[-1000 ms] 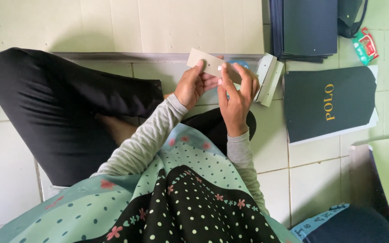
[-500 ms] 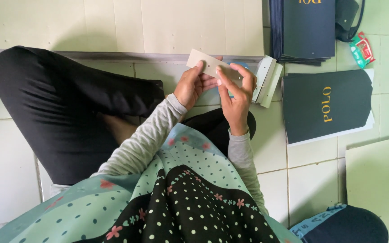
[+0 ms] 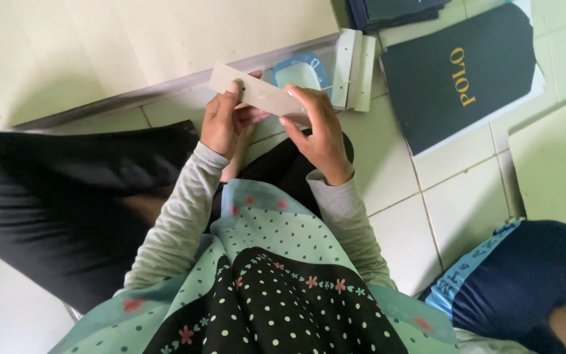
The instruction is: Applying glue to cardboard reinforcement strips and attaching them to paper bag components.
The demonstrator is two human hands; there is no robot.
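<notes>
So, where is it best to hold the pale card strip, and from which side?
Probably by its two short ends, one from each side: the pale card strip is long, thin and flat, and the left hand and right hand already pinch it so.

A small workshop or home workplace for hand assembly of paper goods, seen from above. The person sits cross-legged on a pale tiled floor (image 3: 453,210) rather than at a bench. Flat dark green card sheets (image 3: 456,75) with gold lettering lie spread on the tiles, with a stack of similar dark sheets (image 3: 394,10) behind them (partly cut off by the frame's top edge). A bundle of cream card strips (image 3: 355,69) lies against a pale wall (image 3: 132,46).
</notes>
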